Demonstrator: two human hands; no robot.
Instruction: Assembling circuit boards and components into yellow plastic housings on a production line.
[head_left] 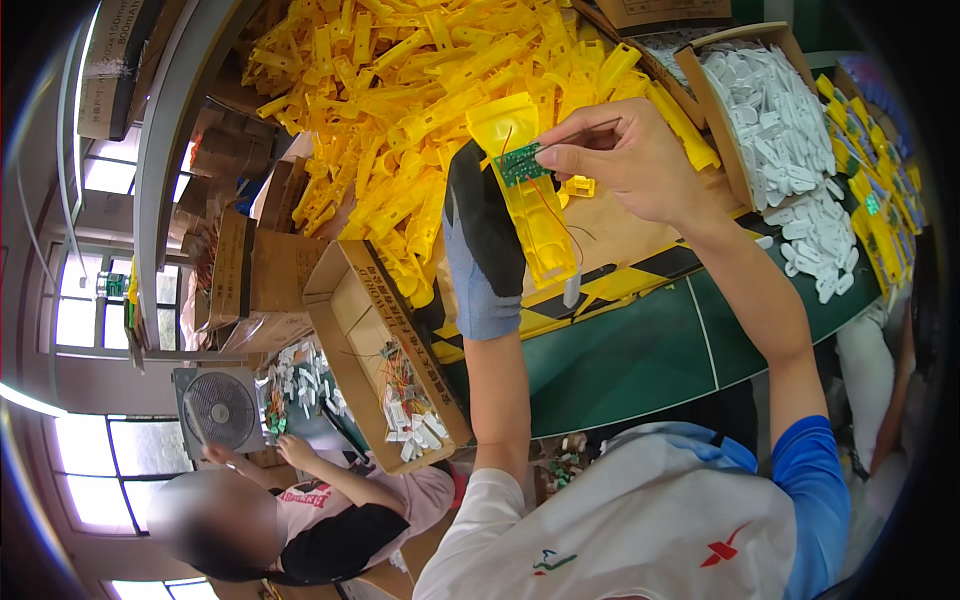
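My left hand (483,235), in a grey glove with a black palm, grips a long yellow plastic housing (545,240) tilted over the work surface. Over the upper part of this housing lies a small green circuit board (518,166). Thin red wires trail from the board along the housing. My bare right hand (635,165) pinches the board's right edge between thumb and fingertips. A thin dark strand, perhaps a wire, sticks out past those fingers. Just below the housing's lower end is a small whitish piece (572,291), partly hidden.
Yellow housings (390,100) form a large heap beyond my hands. White plastic parts fill a carton (755,110) and spill beside it at right. An open carton (345,300) with wired parts stands at left. Nearby sits another person (370,505). Striped tape edges the green table (640,350).
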